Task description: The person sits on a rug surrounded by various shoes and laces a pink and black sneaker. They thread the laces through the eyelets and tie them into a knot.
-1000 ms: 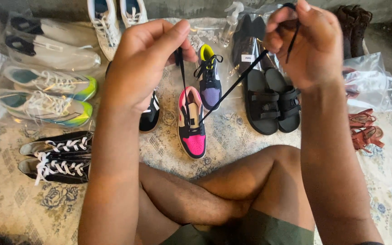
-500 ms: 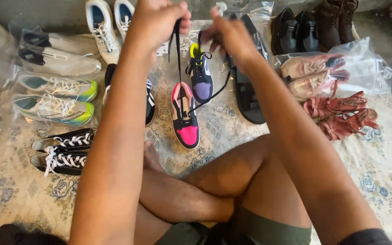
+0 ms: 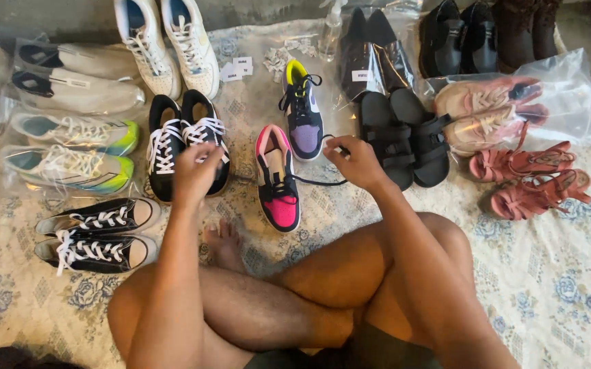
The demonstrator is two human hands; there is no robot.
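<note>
right hand (image 3: 358, 160) pinches black lace (image 3: 319, 181) on pink sneaker (image 3: 278, 179); left hand (image 3: 194, 172) loosely curled, empty. hard tug could unthread the eyelets.

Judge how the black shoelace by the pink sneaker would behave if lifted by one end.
Probably floppy: the black shoelace already lies in a loose curve from the pink sneaker to the right hand. Likely very light. Still threaded, it may tug the shoe.

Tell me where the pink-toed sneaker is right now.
In the head view the pink-toed sneaker lies centre frame on the patterned cloth, between the left hand and right hand, just below its purple-toed mate and beside the black sandals.
</note>
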